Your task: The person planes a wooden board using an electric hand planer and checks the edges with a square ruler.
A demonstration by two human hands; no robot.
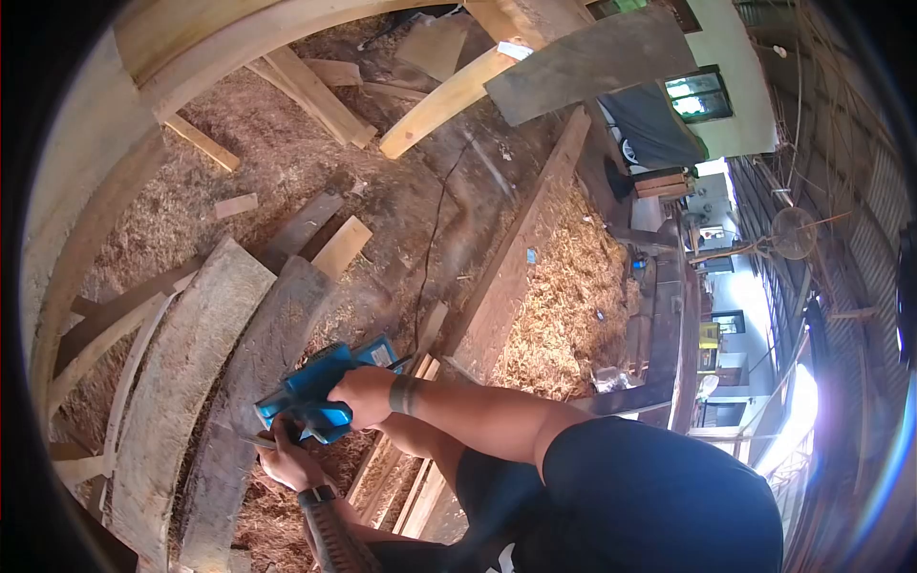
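A blue power tool point(320, 387) rests against a dark, curved plank point(239, 406). My right hand point(363, 396), with a band at the wrist, is wrapped round the tool's handle. At the tool's lower edge, my left hand point(287, 463) grips it with bent fingers; a dark watch is on that wrist. The tool hides part of both grips and its underside. Beside the dark plank lies a paler curved plank point(181, 411). A dark cord point(430, 248) runs up the view from near the tool.
Shavings point(559, 296) cover much of the ground beside a long beam point(521, 244). Loose boards point(315, 95) and a curved timber point(444, 105) lie ahead. Narrow wooden strips point(420, 497) are below the tool. A grey panel point(592, 67) stands near the building.
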